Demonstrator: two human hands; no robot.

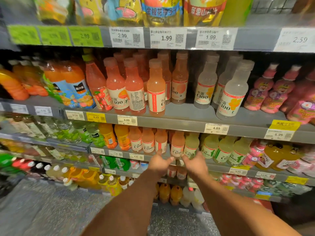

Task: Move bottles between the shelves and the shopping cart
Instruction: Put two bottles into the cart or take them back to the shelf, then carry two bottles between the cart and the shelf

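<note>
Reaching toward the drinks shelves, both arms stretch out side by side, the hands close together but apart. The left hand [159, 163] has its fingers spread and loosely bent, thumb pointing right, and holds nothing. The right hand [194, 163] is likewise open with its fingers loosely curved and nothing in its grasp. Between and just above the two hands stands a pink bottle [177, 144] at the front edge of the third shelf [219, 163], upright, with its label facing out. The fingertips of both hands sit just below and to either side of its base; whether any finger touches it is hard to tell, as the picture is blurred there. Just to its right stands a pale green bottle [191, 145], directly above the right hand's fingers. To its left a row of three more pink bottles [148, 142] lines the same shelf, above the left hand. One shelf up, taller bottles of pink and cloudy white drink stand behind the price tags [216, 128]. Speckled grey floor [42, 210] shows at lower left.
</note>
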